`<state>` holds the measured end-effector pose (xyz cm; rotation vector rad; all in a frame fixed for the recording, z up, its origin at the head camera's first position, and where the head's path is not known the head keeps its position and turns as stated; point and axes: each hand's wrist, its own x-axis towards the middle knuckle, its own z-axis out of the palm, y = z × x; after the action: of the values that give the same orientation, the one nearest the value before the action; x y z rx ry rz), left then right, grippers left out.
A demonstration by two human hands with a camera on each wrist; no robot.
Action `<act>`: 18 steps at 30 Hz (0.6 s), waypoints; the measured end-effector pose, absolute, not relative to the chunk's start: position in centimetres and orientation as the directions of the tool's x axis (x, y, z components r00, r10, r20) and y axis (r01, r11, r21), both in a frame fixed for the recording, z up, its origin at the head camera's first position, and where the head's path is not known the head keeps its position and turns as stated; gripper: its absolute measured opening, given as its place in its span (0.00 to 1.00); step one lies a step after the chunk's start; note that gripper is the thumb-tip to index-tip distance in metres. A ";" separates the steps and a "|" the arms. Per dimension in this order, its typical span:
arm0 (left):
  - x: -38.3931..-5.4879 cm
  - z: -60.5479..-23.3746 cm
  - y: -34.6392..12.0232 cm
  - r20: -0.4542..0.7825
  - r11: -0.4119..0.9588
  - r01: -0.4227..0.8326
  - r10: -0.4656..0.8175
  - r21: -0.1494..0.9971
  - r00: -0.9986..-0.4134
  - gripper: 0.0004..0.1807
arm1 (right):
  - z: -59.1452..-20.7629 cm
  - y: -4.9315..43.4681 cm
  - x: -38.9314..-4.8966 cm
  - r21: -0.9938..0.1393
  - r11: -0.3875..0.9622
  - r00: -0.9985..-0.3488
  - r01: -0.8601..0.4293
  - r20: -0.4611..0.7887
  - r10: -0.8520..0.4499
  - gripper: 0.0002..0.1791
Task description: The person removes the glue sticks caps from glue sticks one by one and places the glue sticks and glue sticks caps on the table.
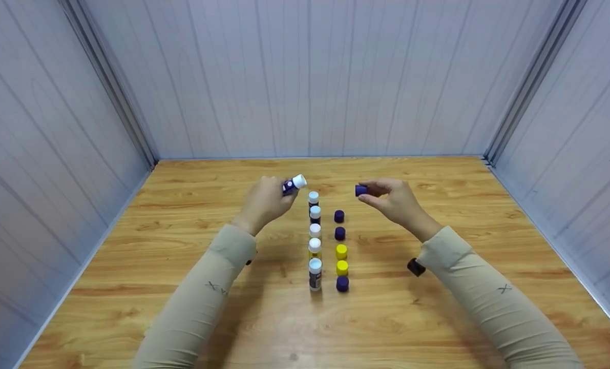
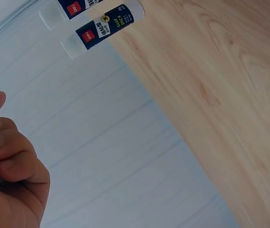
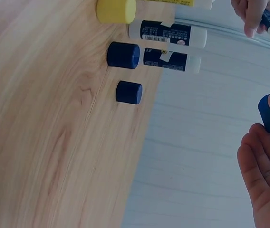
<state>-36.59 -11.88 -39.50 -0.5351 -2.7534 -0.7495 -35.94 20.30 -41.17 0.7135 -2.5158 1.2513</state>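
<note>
My left hand (image 1: 267, 203) grips an uncapped glue stick (image 1: 289, 186), tilted with its white top toward the right. Across from it, my right hand (image 1: 396, 201) pinches a dark blue cap (image 1: 360, 190) between thumb and fingers, above the table and apart from the glue stick. Between the hands, a line of uncapped glue sticks (image 1: 315, 277) stands upright, running away from me. In the left wrist view, a standing glue stick (image 2: 107, 26) shows its navy label; the held one is mostly hidden by curled fingers.
Right of the glue sticks, loose caps form a parallel row: dark blue caps (image 1: 342, 284) and two yellow caps (image 1: 341, 251). Everything stands on a wood-grain table (image 1: 192, 318), bounded by pale panel walls (image 1: 305, 77) behind and on both sides. A small dark object (image 1: 416, 266) shows by the right sleeve.
</note>
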 end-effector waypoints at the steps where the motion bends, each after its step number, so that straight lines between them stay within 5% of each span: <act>1: -36.7 -39.6 -11.9 0.317 0.791 0.400 0.274 0.463 -0.908 0.19 | -41.2 20.2 -36.2 -0.678 0.519 -0.854 -0.520 0.411 -0.319 0.19; 9: -36.9 -39.9 -12.0 0.288 0.652 0.359 0.218 0.668 -0.932 0.18 | -41.6 19.8 -38.3 -0.642 0.580 -0.865 -0.502 0.359 -0.351 0.21; 18: -36.6 -40.1 -12.4 0.286 0.587 0.356 0.212 0.727 -0.935 0.17 | -42.6 18.8 -40.7 -0.600 0.655 -0.887 -0.460 0.273 -0.373 0.21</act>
<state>-36.56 -12.43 -40.14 -0.4770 -2.6451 -1.2682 -40.68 18.84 -42.57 0.6936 -2.7424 1.0468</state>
